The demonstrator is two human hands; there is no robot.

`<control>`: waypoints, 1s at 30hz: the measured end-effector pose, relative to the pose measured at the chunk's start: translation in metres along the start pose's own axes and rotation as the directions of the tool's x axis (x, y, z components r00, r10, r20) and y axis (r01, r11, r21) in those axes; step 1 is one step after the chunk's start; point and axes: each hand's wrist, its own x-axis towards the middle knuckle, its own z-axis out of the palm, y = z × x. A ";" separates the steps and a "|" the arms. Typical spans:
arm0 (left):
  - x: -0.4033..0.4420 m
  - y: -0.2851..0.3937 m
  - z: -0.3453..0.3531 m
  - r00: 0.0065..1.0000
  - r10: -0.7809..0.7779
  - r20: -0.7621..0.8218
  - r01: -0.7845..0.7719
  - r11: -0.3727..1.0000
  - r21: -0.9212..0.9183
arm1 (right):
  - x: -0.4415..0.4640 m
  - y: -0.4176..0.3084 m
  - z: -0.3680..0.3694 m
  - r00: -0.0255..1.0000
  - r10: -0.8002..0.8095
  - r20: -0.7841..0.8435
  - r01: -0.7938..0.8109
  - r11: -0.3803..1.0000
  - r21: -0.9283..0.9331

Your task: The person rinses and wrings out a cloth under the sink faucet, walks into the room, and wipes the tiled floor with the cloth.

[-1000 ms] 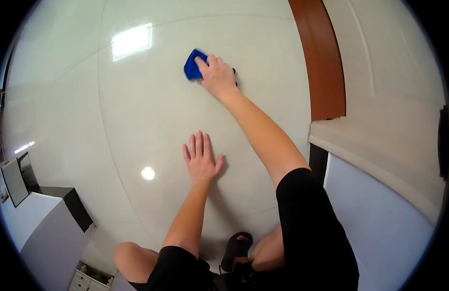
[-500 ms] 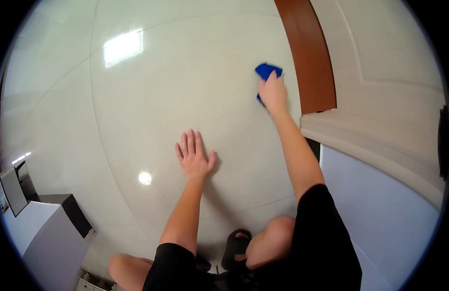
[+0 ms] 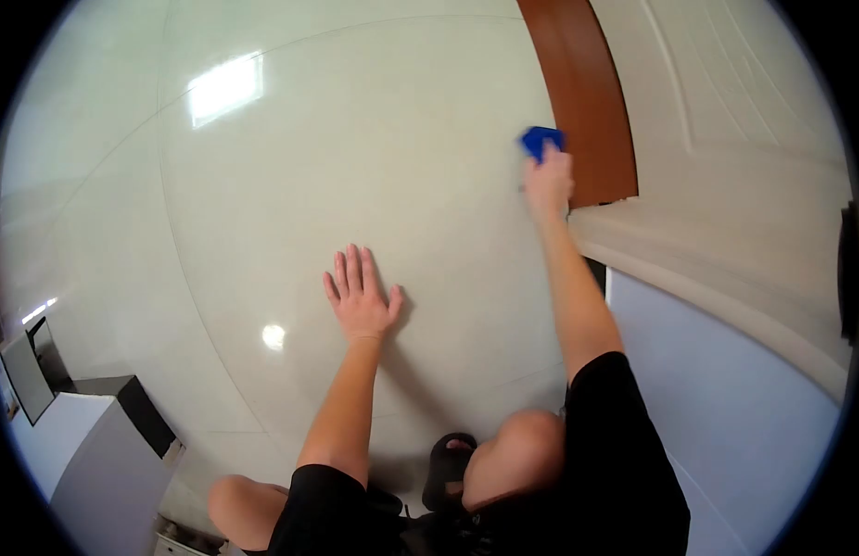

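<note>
My left hand point(image 3: 362, 301) lies flat on the glossy pale tiled floor point(image 3: 355, 167), its fingers spread and nothing in it. Farther out on the right, my right hand point(image 3: 548, 183) presses a blue cloth point(image 3: 541, 142) against the floor. The cloth shows beyond my fingertips, beside the edge of a red-brown strip point(image 3: 591, 111). Motion blurs that hand a little, and its palm hides part of the cloth.
A pale panelled door point(image 3: 726, 102) and its ledge point(image 3: 707, 287) stand on the right, above a bluish-white surface point(image 3: 717, 389). White furniture with a dark side point(image 3: 146, 417) is at lower left. A dark slipper point(image 3: 445, 471) shows near my knees.
My right hand has swept the blue cloth rightward across the floor to the red-brown strip. My left hand has stayed flat on the floor, while the view has shifted slightly.
</note>
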 end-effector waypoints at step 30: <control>0.002 0.001 0.001 1.000 -0.017 0.013 0.016 0.999 0.045 | 0.030 -0.007 -0.002 0.946 -0.324 -0.021 0.319 0.913 0.254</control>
